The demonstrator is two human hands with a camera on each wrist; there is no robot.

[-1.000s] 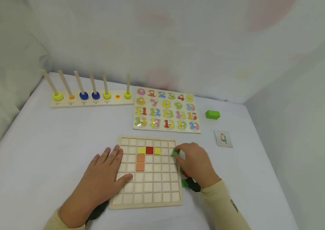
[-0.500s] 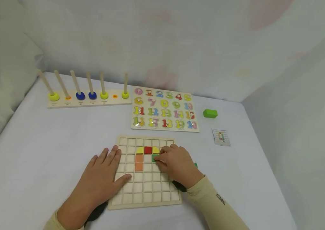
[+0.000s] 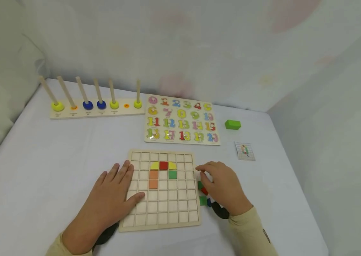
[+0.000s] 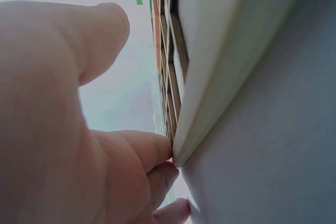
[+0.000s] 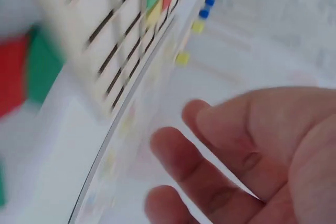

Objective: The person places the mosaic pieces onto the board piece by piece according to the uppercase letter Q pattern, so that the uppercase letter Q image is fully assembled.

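Observation:
A wooden grid board point(image 3: 162, 196) lies in front of me. In its upper part sit a red square tile point(image 3: 163, 165) between two yellow rounded tiles point(image 3: 172, 165), two orange tiles point(image 3: 153, 184) below the left one, and a green square tile point(image 3: 172, 174) below the right one. My left hand point(image 3: 111, 193) rests flat with spread fingers along the board's left edge, fingertips at the rim in the left wrist view. Just off the right edge, my right hand point(image 3: 223, 185) hovers with loosely bent fingers point(image 5: 178, 153) and nothing between them.
Loose green point(image 3: 203, 201), red point(image 3: 204, 191) and blue point(image 3: 209, 202) pieces lie by the board's right edge, partly hidden by the right hand. Behind stand a peg stacker point(image 3: 97, 113) and a number puzzle point(image 3: 182, 129). A green block point(image 3: 233, 124) and a pattern card point(image 3: 244, 151) lie right.
My right hand carried the green tile leftward onto the board, let it go under the right yellow tile, and moved back to the right. The left hand stayed in place.

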